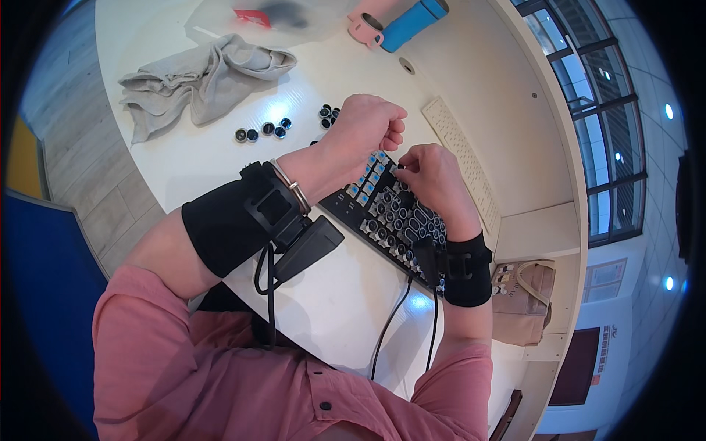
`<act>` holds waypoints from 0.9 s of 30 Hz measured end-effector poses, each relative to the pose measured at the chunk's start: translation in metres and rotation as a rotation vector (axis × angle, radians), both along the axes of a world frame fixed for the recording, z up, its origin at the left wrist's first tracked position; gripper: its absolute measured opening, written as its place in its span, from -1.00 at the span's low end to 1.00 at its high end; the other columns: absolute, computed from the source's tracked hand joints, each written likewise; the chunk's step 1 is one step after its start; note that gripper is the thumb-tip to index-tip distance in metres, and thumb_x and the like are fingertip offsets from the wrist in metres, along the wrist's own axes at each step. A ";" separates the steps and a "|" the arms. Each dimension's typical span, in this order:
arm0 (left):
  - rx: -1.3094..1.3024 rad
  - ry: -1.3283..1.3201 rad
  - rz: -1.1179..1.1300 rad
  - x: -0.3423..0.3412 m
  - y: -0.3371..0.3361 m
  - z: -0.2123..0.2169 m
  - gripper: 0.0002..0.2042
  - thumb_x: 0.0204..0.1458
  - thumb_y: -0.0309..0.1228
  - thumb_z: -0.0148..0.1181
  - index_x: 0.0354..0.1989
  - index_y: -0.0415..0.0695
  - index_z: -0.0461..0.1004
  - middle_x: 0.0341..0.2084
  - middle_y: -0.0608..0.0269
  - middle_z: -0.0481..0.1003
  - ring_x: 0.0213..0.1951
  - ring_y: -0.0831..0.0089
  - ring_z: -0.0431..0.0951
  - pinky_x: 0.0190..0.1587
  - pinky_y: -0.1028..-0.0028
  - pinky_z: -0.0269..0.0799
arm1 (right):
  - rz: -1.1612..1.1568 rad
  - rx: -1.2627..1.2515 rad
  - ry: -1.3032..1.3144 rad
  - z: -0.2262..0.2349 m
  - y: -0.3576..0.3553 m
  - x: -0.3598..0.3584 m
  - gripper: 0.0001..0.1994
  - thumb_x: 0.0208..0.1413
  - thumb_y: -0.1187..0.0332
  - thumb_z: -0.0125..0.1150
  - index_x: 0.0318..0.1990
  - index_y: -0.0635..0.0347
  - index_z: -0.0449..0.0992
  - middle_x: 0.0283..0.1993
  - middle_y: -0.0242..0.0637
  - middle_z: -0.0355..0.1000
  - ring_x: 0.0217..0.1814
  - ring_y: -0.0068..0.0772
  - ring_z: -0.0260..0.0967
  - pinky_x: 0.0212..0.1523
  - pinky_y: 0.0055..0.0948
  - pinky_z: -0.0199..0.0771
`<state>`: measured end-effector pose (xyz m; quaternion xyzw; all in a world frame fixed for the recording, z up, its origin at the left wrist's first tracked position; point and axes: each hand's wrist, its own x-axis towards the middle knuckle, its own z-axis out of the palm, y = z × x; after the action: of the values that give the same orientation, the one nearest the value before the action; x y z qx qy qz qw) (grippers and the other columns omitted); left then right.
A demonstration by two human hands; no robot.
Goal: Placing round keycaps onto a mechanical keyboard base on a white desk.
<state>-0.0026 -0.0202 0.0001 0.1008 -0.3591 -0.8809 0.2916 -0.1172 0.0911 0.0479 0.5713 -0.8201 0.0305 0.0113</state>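
A black mechanical keyboard (351, 208) lies slanted on the white desk, with round, metal-rimmed black keycaps (397, 239) over its right part. Bare blue switches (365, 184) show at its left end. My right hand (437, 180) is over the keyboard's far edge, thumb and fingertips pinched on a small dark keycap (401, 167) just at the switches. Above the keyboard's left end, my left hand (368, 125) is closed with its fingers curled; whatever is inside them is hidden. Several loose round keycaps (267, 128) lie left of my left hand, and another cluster (326, 112) sits just behind its wrist.
A crumpled grey cloth (209, 81) lies at the far left of the desk. A pink mug (366, 31) and a blue bottle (415, 23) stand at the back. A white keyboard (463, 154) runs along the back panel; a beige bag (523, 301) is at the right. Cables hang from my wrist bands.
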 end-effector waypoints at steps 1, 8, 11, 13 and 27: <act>-0.002 -0.005 -0.002 0.000 0.000 0.000 -0.83 0.05 -0.48 -0.03 -0.28 -0.34 0.42 -0.46 0.20 0.40 -0.41 0.46 0.42 -0.33 0.53 0.37 | -0.006 0.009 0.020 0.000 0.000 0.000 -0.86 -0.25 0.41 0.35 -0.52 0.30 0.56 -0.55 -0.08 0.46 -0.43 -0.06 0.45 -0.35 -0.24 0.42; 0.003 -0.010 -0.004 -0.001 0.002 -0.001 -0.83 0.06 -0.48 -0.03 -0.28 -0.33 0.42 -0.45 0.21 0.41 -0.41 0.46 0.42 -0.32 0.52 0.37 | 0.033 0.043 0.040 0.002 -0.002 -0.004 -0.87 -0.25 0.40 0.35 -0.55 0.26 0.55 -0.56 -0.08 0.45 -0.43 -0.05 0.43 -0.37 -0.22 0.40; 0.035 0.011 0.029 -0.002 0.003 -0.001 -0.88 0.02 -0.48 0.05 -0.44 -0.30 0.40 -0.53 0.21 0.40 -0.50 0.47 0.41 -0.40 0.52 0.36 | 0.072 0.045 0.051 0.003 -0.003 -0.001 -0.88 -0.23 0.42 0.33 -0.56 0.27 0.54 -0.57 -0.05 0.43 -0.43 -0.02 0.42 -0.37 -0.20 0.39; 0.027 -0.007 0.041 -0.002 0.003 -0.001 -0.88 0.02 -0.48 0.06 -0.44 -0.30 0.40 -0.54 0.21 0.40 -0.51 0.47 0.41 -0.41 0.51 0.36 | 0.100 0.044 0.059 0.003 -0.002 0.000 -0.89 -0.24 0.43 0.32 -0.55 0.28 0.54 -0.56 -0.04 0.43 -0.43 0.00 0.41 -0.36 -0.19 0.39; -0.006 -0.036 -0.015 -0.001 -0.002 -0.004 -0.83 0.06 -0.50 -0.04 -0.27 -0.33 0.43 -0.43 0.18 0.41 -0.38 0.42 0.44 -0.30 0.51 0.39 | 0.147 0.046 -0.050 0.003 -0.002 -0.012 -0.85 -0.23 0.48 0.32 -0.42 0.28 0.58 -0.52 -0.11 0.48 -0.43 -0.12 0.46 -0.33 -0.31 0.44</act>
<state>-0.0040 -0.0218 -0.0035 0.1129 -0.3679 -0.8800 0.2786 -0.1291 0.0888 0.0513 0.6291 -0.7765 0.0266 -0.0247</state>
